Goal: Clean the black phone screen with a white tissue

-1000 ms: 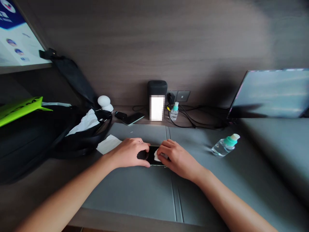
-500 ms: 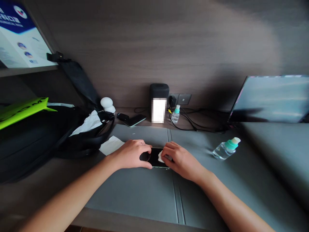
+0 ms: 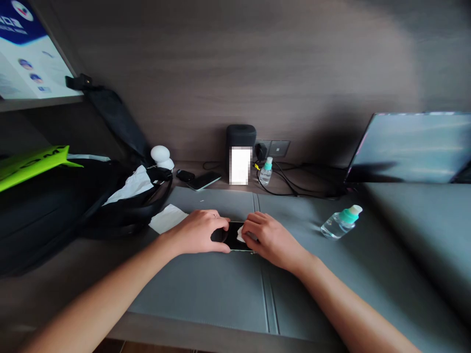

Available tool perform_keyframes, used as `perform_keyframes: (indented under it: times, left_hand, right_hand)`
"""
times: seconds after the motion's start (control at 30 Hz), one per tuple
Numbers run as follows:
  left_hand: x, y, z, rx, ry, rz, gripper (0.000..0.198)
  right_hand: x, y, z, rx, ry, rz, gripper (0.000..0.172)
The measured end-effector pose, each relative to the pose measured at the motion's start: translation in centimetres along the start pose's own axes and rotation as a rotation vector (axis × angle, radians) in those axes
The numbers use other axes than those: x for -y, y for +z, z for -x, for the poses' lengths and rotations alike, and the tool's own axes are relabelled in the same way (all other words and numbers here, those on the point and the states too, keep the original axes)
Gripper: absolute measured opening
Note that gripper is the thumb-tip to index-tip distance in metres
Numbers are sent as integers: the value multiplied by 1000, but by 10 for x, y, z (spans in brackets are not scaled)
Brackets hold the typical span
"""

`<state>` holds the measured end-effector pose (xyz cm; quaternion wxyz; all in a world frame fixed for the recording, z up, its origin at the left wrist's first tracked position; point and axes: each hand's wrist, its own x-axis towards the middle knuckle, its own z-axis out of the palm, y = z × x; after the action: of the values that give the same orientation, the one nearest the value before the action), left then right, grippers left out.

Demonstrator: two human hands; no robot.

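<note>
A dark phone (image 3: 230,237) lies flat on the grey desk mat (image 3: 206,289), between my hands. My left hand (image 3: 198,232) grips its left end, fingers curled over the edge, a ring on one finger. My right hand (image 3: 267,239) is closed on a small white wad of tissue (image 3: 240,234) and presses it on the phone's screen. Most of the phone is hidden under the two hands.
A white tissue (image 3: 167,218) lies left of my hand, beside a black bag (image 3: 91,206). A small spray bottle (image 3: 340,222) lies on its side at the right; another bottle (image 3: 265,171) stands by the speaker (image 3: 241,142), cables and second phone (image 3: 202,181). A laptop screen (image 3: 412,147) stands far right.
The hands stay on the phone; the right hand with the tissue shifts only slightly over the screen. The view itself drifts a little.
</note>
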<state>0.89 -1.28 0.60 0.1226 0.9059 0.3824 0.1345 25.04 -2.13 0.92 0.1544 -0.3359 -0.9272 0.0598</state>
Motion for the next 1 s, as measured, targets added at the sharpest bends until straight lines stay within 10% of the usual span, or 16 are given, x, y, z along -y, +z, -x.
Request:
perform_keyframes:
  times: [1.0]
  left_hand:
    - [0, 1, 0, -14, -4, 9, 39]
  right_hand:
    - [0, 4, -4, 10, -90, -82, 23]
